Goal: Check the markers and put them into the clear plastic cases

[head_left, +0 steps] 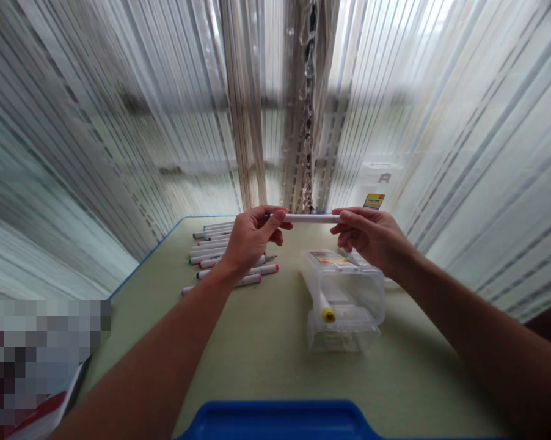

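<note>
A white marker (313, 218) is held level above the table, one end in each hand. My left hand (259, 235) pinches its left end, where a bit of dark blue shows between the fingers. At the other end, my right hand (369, 235) grips it between thumb and fingers. Below my right hand lies a clear plastic case (349, 287), its near end open. Inside the case rests a marker with a yellow cap (328, 315). Several white markers (211, 250) with coloured ends lie in rows beside and behind my left hand, which partly hides them.
The pale green table (261, 366) has a blue edge and a blue recessed tray (280, 421) at its near side. String curtains (175, 122) hang just behind it. A yellow label (374, 201) shows behind my right hand. The lower left corner is blurred out.
</note>
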`<state>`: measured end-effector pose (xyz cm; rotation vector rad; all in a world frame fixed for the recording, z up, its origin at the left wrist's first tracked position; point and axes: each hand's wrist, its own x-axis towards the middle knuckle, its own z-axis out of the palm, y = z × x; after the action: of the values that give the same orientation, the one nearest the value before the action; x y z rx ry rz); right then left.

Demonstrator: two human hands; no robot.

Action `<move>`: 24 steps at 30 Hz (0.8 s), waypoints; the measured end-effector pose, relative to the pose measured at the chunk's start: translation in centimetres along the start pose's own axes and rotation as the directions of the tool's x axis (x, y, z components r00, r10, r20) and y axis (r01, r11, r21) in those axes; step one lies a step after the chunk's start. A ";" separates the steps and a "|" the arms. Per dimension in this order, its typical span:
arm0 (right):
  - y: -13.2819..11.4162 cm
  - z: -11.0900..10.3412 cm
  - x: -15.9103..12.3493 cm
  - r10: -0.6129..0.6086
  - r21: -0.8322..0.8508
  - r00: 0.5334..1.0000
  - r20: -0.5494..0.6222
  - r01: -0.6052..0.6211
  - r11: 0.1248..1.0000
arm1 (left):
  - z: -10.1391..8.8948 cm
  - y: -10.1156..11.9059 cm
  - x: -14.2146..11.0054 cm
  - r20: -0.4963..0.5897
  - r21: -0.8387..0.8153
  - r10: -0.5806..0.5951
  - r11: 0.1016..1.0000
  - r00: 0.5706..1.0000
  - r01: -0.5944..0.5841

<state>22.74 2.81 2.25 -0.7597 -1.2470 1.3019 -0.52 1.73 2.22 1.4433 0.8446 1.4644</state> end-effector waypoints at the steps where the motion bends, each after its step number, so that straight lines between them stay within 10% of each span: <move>1: -0.1 0.0 0.0 0.014 0.009 1.000 -0.007 -0.013 1.000 | 0.0 0.0 0.0 0.005 -0.015 -0.011 1.000 1.000 0.011; 24: 0.6 -0.4 0.3 0.037 -0.028 0.997 -0.066 -0.039 0.999 | 0.3 -0.6 -0.3 0.021 0.050 -0.072 0.996 0.997 0.070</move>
<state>22.87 3.29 1.66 -0.8441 -1.2066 1.2824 -0.14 1.64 1.62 1.4490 0.9140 1.3801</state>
